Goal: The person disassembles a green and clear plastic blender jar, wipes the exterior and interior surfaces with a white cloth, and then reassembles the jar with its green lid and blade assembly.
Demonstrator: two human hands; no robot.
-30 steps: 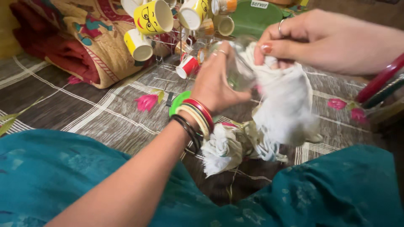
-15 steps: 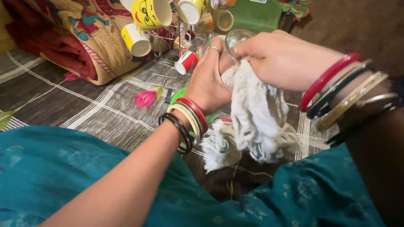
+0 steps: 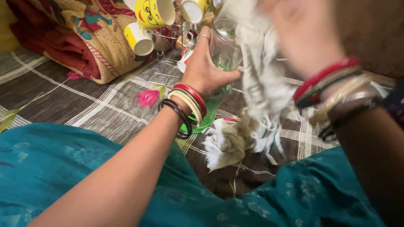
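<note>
Glass [image 3: 225,42] is standing upright in the left hand [image 3: 205,69], raised above the checked bedcover [image 3: 105,107] in front of the mug rack [image 3: 168,40]. It is clear, and its open mouth is facing up. That hand is wrapping its fingers around the lower part of the glass from the left side, thumb toward the camera, gripping it firmly; a ring is showing on one finger and several bangles [image 3: 189,103] in red, cream, green and black are sitting on the wrist.

Right hand [image 3: 303,29] is hanging blurred at the top of the view, just right of the glass rim. A white cloth [image 3: 261,80] is trailing down from it, brushing the right side of the glass, with its frayed lower end bunching on the bedcover near the person's knees. How tightly the right hand is closing on the cloth is too smeared to tell, though the cloth is hanging from it. Red, green and gold bangles are circling that wrist too.

Yellow mugs [image 3: 153,12] are resting upside down and tilted on the wire rack behind the glass. A folded patterned quilt [image 3: 80,38] is lying to the left of the rack. Teal fabric [image 3: 63,168] is covering the person's lap across the bottom.
</note>
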